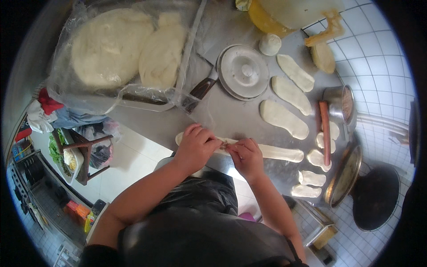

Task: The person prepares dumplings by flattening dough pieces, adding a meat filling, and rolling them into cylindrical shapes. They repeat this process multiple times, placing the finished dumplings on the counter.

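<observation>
A long flattened dough strip lies along the front edge of the steel worktop. Above its middle, the fingertips of my left hand and my right hand nearly meet, pinching a small clump of brown filling. The fingers hide part of the strip. Beyond it rest three flat oval dough pieces. Several smaller dough pieces are at the right, some partly under a wooden rolling pin. A steel pot behind the pin contains a pinkish-brown filling.
A plastic-covered tray of large dough masses stands at the back left. Near it are a dark-handled scraper and a round metal lid. An oil container is at the back, a round pan at the right edge.
</observation>
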The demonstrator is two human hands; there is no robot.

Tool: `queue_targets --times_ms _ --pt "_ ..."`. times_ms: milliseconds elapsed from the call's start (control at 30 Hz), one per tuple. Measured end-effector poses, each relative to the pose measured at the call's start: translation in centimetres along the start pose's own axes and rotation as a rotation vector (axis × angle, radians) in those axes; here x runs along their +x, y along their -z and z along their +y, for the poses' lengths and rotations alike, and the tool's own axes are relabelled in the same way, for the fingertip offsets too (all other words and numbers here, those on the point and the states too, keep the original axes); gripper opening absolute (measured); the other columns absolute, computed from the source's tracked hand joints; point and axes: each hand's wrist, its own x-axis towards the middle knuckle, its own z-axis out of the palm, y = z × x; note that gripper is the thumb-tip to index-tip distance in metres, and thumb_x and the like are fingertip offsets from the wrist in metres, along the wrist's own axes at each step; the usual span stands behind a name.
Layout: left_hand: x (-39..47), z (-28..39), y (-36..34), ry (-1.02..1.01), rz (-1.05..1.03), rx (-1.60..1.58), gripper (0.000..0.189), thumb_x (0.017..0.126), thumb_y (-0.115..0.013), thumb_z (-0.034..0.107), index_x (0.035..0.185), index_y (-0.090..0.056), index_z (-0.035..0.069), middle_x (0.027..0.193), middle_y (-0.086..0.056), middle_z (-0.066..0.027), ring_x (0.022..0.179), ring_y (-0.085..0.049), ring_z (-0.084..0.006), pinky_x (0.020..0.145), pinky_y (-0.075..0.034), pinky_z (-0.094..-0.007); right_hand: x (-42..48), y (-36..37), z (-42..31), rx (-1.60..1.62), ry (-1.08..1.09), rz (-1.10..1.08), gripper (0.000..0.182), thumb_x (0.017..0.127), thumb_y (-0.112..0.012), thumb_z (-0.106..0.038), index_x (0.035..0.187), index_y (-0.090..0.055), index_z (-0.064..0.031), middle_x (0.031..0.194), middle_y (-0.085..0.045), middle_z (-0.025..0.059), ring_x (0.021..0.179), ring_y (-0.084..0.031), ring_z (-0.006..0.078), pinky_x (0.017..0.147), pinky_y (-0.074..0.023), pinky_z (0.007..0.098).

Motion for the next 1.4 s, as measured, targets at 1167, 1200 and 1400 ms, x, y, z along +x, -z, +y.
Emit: queue_targets --times_ms 1167,1200,1400 --pt "0.0 8.1 -3.8 0.386 0.186 0.097 0.022 0.08 -0.062 0.009 0.102 -0.061 0.007 0.105 -0.056 -0.0142 0.104 -0.051 -0.0327 0.096 -0.037 -0.0441 6.4 25.4 22.6 -0.213 -0.504 0.257 0.035 0.076 -0.072 -0.032 0.094 -0.069 -0.0024 0.084 -0.067 0.0167 0.078 -0.064 0.035 0.072 -0.0495 0.0406" --pt "-0.2 8.5 -4.0 0.382 0.197 0.105 0.02 0.079 -0.063 0.009 0.1 -0.062 0.007 0.105 -0.056 -0.013 0.104 -0.052 -0.0324 0.093 -0.04 -0.044 6.4 24.9 22.8 -0.256 -0.449 0.326 0.036 0.075 -0.073 -0.037 0.088 -0.07 -0.003 0.078 -0.067 0.0164 0.073 -0.064 0.0337 0.067 -0.0496 0.04" --pt "0.5 9.2 -4.7 0.411 0.169 0.149 0.024 0.075 -0.068 0.007 0.099 -0.064 0.007 0.106 -0.058 -0.0113 0.103 -0.053 -0.0314 0.094 -0.04 -0.0426 4.6 25.1 22.3 -0.448 -0.513 0.496 0.038 0.072 -0.078 -0.037 0.074 -0.063 -0.0025 0.073 -0.063 0.0142 0.068 -0.061 0.0304 0.064 -0.0477 0.0369"
